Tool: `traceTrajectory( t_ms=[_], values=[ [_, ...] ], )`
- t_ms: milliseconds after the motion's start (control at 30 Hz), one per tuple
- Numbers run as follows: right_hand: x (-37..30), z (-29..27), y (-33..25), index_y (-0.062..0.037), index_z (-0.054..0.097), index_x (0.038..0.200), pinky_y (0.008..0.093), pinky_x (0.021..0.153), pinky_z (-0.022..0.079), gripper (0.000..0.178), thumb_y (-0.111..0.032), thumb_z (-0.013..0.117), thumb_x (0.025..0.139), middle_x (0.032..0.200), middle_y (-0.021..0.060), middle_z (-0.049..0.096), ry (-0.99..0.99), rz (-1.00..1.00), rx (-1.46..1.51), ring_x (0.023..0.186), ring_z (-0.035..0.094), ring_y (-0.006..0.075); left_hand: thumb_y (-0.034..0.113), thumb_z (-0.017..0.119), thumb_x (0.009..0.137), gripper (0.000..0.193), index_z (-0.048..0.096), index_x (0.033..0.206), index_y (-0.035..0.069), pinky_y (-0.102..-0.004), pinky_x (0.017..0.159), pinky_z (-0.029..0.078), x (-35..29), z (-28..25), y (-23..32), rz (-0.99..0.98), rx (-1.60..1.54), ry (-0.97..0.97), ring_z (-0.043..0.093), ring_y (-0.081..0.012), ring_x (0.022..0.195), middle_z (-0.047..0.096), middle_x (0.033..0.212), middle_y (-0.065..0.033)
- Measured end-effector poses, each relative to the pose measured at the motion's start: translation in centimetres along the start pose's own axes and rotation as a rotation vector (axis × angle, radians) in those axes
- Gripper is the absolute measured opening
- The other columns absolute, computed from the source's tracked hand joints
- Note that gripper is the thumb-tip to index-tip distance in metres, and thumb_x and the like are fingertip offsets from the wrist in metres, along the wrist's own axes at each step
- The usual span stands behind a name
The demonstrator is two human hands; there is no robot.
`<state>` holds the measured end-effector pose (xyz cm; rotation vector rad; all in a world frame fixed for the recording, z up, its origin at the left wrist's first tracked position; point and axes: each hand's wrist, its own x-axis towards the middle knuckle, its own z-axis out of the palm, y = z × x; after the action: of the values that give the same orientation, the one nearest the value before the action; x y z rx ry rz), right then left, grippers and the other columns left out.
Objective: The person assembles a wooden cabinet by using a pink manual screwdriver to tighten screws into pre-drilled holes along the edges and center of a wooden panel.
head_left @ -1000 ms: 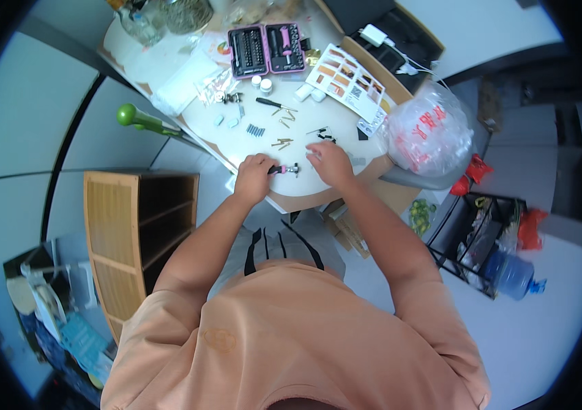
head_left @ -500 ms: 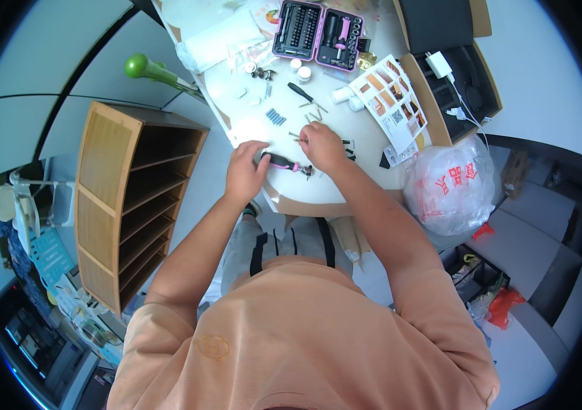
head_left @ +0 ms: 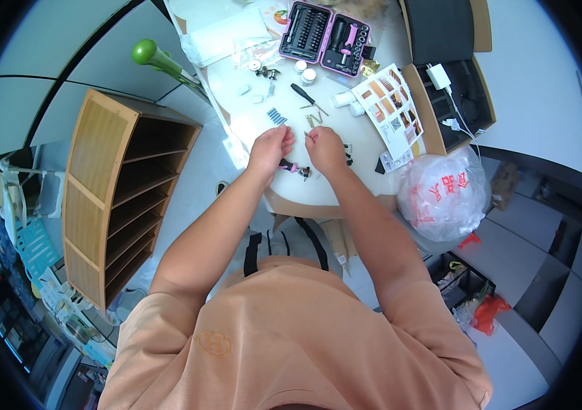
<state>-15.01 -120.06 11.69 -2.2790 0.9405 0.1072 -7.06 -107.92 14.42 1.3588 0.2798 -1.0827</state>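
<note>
Left hand (head_left: 274,149) loosely curled, right hand (head_left: 325,147) pinched narrow: I can't tell what they hold. Between my wrists, nearer me than my fingertips, a pink-and-black tool (head_left: 294,167) lies on the table (head_left: 251,117).

Screws (head_left: 315,120) look brassy mtl, tabletop (head_left: 236,106) smooth, bag (head_left: 445,198) glossy plstc, cabinet (head_left: 93,171) smooth wd, tee (head_left: 318,321) matt cloth.

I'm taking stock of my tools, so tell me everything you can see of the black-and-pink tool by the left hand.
The black-and-pink tool lies on the pale tabletop, near its front edge. Its dark grip looks like plastic or rubber, followed by a pink section and a shiny, metal-looking end pointing right and slightly toward the person. The left hand seems to hide part of the grip; whether they touch is unclear.
</note>
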Motion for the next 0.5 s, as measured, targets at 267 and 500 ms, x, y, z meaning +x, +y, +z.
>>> traceTrajectory(
  t_ms=[267, 500],
  values=[
    [-1.6, -2.7, -2.2, 0.0014, 0.068, 0.093, 0.0292, 0.068, 0.051, 0.024, -0.019, 0.068, 0.08, 0.082, 0.0143, 0.069, 0.02, 0.048, 0.526, 0.071, 0.065, 0.0198, 0.031, 0.03, 0.101, 0.043, 0.055, 0.108, -0.004, -0.0325, 0.089, 0.05, 0.4, 0.3, -0.1, -0.137, -0.344, -0.119, 0.061, -0.0197, 0.091, 0.061, 0.101, -0.0124],
    [1.8, -0.6, 0.6, -0.0038, 0.068, 0.086, 0.0389, 0.069, 0.051, 0.02, -0.022, 0.068, 0.079, 0.084, 0.0136, 0.067, 0.133, -0.064, -0.065, 0.076, 0.065, 0.029, 0.028, 0.034, 0.1, 0.035, 0.055, 0.104, 0.0, -0.0298, 0.079, 0.051, 0.0, -1.3, 0.2, -0.1, -0.318, -0.002, 0.062, -0.0184, 0.086, 0.064, 0.095, -0.0121]
  ],
)
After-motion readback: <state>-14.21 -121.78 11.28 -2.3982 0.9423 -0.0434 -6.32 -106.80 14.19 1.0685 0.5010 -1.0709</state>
